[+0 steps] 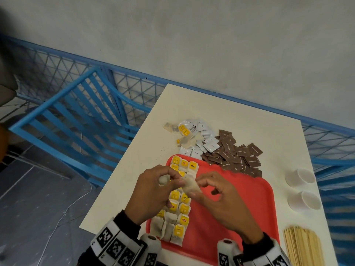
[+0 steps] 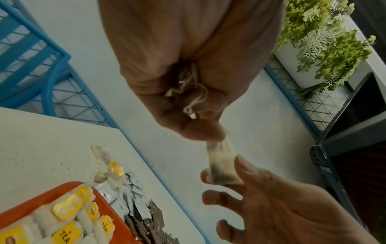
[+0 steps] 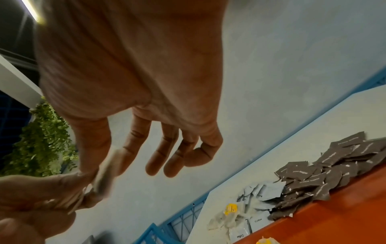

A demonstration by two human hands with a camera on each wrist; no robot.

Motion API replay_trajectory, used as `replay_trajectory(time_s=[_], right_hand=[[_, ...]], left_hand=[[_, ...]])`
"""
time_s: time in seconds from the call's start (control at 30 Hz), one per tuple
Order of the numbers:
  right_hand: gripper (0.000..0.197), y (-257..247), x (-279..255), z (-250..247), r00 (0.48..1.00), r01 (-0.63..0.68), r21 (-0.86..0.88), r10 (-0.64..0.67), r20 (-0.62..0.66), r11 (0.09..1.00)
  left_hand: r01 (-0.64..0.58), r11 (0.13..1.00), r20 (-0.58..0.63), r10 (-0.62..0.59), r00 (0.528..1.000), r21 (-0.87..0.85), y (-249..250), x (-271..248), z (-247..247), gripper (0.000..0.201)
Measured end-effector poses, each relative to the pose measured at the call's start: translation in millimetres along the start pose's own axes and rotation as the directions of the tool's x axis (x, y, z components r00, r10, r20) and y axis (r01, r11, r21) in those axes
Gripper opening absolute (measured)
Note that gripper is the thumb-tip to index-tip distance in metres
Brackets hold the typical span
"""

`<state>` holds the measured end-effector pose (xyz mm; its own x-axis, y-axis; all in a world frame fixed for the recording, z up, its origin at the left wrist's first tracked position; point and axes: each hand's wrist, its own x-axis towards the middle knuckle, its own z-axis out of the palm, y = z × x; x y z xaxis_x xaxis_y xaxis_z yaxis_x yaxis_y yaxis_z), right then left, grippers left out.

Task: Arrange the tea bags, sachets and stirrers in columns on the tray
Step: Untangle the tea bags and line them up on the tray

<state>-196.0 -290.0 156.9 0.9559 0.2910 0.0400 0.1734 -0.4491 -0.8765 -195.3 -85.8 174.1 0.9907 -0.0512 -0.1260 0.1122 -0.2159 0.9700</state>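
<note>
Above the red tray (image 1: pixel 240 208) my two hands hold one beige tea bag (image 1: pixel 190 186) between them. My left hand (image 1: pixel 173 180) pinches its one end, with a second crumpled bag (image 1: pixel 164 179) and loose strings (image 2: pixel 192 92) tucked in the curled fingers. My right hand (image 1: pixel 199 182) pinches the other end between thumb and forefinger, the other fingers spread. The left wrist view shows the tea bag (image 2: pixel 221 165) stretched between both pinches. Yellow-tagged tea bags (image 1: pixel 180 208) lie in columns along the tray's left side.
Beyond the tray on the cream table (image 1: pixel 230 116) lie loose tea bags (image 1: pixel 182 131), white sachets (image 1: pixel 205 139) and a heap of brown sachets (image 1: pixel 236 156). Two paper cups (image 1: pixel 301 176) and wooden stirrers (image 1: pixel 303 246) sit at the right. A blue chair (image 1: pixel 67 121) stands left.
</note>
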Motion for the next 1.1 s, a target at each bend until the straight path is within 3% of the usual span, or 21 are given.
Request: replay_trajectory(time_s=[0.17,0.27,0.33,0.43,0.53,0.63,0.73,0.9,1.1], right_hand=[[0.016,-3,1,10,0.997,0.063,-0.003,-0.063,-0.038,0.998],[0.029,5,2,26,0.976,-0.006,-0.053,-0.006,-0.216,0.999],[0.031,11,0,36,0.954,-0.016,-0.185,-0.04,-0.297,0.983],[0.019,10,-5,51,0.959,0.02,-0.452,-0.145,-0.245,0.892],[0.021,6,-10,63,0.978,0.016,-0.559,-0.129,-0.163,0.829],[0.025,3,-14,65,0.99,0.065,-0.55,-0.124,-0.071,0.833],[0.025,2,-17,63,0.992,0.102,-0.497,-0.125,-0.012,0.862],[0.022,8,-11,62,0.998,0.063,-0.384,-0.057,0.028,0.921],[0.007,8,6,52,0.997,0.056,-0.248,-0.039,0.073,0.967]], left_hand=[[-0.003,1.0,0.021,0.004,1.0,-0.023,-2,2,-1,0.008],[0.002,1.0,-0.12,-0.004,0.993,-0.014,-6,-2,2,0.022],[0.041,0.999,-0.129,-0.043,0.991,-0.017,-9,-7,8,0.025],[0.145,0.986,-0.015,-0.147,0.989,-0.082,-18,-15,20,0.033],[0.21,0.962,-0.038,-0.22,0.975,-0.171,-28,-14,24,0.032],[0.229,0.945,-0.079,-0.254,0.964,-0.235,-36,-8,20,0.015],[0.226,0.941,-0.085,-0.255,0.963,-0.253,-43,-4,13,0.02],[0.288,0.906,0.058,-0.285,0.957,-0.31,-40,-1,6,0.03],[0.309,0.908,0.179,-0.267,0.947,-0.282,-42,0,-9,0.012]])
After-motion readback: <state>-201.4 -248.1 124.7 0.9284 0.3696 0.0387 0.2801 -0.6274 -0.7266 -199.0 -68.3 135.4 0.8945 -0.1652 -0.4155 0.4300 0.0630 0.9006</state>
